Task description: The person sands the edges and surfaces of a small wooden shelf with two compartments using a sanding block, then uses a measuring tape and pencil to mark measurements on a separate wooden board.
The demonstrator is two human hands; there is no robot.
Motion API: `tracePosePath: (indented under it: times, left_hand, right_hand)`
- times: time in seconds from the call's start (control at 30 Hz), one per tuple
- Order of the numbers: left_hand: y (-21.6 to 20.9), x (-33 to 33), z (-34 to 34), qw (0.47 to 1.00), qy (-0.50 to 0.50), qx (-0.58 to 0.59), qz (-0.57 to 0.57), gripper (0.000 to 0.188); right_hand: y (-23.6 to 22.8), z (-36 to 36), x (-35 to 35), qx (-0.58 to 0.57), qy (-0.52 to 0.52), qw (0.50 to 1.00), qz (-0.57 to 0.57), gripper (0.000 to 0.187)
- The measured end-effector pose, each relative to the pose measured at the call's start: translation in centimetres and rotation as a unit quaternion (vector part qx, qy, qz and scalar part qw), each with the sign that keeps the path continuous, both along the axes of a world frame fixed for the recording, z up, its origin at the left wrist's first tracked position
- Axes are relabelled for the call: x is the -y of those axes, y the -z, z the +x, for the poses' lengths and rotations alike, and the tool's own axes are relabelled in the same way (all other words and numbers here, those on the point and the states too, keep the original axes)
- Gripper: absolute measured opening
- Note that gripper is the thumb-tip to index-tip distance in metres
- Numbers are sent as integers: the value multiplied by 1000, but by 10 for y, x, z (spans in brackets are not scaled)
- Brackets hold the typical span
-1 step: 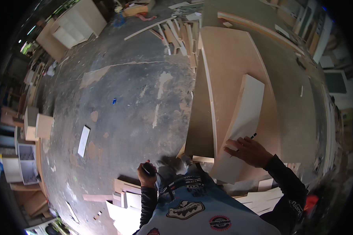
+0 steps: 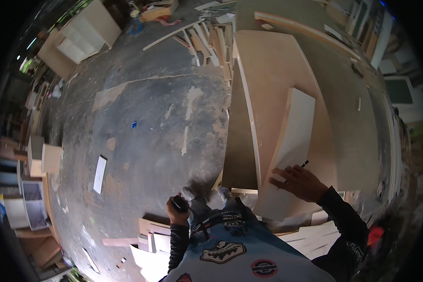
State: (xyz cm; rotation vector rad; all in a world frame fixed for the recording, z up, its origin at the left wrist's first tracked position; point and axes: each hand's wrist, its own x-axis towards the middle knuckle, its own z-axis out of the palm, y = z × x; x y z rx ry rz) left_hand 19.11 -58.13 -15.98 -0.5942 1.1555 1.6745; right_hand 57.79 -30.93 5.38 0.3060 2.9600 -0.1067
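Note:
My right hand [image 2: 300, 182] lies over the near part of a long white board [image 2: 297, 124], with its fingers bent around a pen [image 2: 305, 163]. Only the dark end of the pen, with a pale band, sticks out past the knuckles. That board rests at a slant on a large brown wooden panel [image 2: 263, 61]. My left hand [image 2: 176, 210] is off to the left, away from the boards, closed around a rounded black object [image 2: 179, 203]. Its kind cannot be made out, as the fingers cover much of it.
Beneath the panel is a wide brown work surface [image 2: 355, 127], with a long wooden strip [image 2: 305, 34] toward its far side. Wood offcuts [image 2: 216, 42] are heaped beyond it on the floor. A white strip [image 2: 99, 175] lies on the floor at left, near stacked cabinets [image 2: 35, 197]. Pale boards [image 2: 310, 242] lie close by me.
The whole view has shifted slightly, and more of my feet shows. Both hands keep nearly the same place and hold.

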Motion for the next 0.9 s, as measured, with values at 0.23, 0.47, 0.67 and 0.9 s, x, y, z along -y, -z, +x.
tracePosePath:
  times: [0.23, 0.47, 0.67, 0.9]
  left_hand:
    - [31, -100, -97, 976, 200, 85, -13, 36]
    - [14, -212, -242, 945, 320, -50, 40, 32]
    - [6, -281, -343, 941, 310, -124, 61, 35]
    - [49, -319, -341, 948, 300, -76, 75, 35]
  right_hand:
    - [-37, -29, 17, -11, 343, 929, -141, 73]
    - [-19, -95, -4, -395, 629, 651, -159, 35]
    - [32, -99, -37, -658, 577, 345, -339, 31]
    - [50, -94, -82, -712, 537, 350, -288, 29]
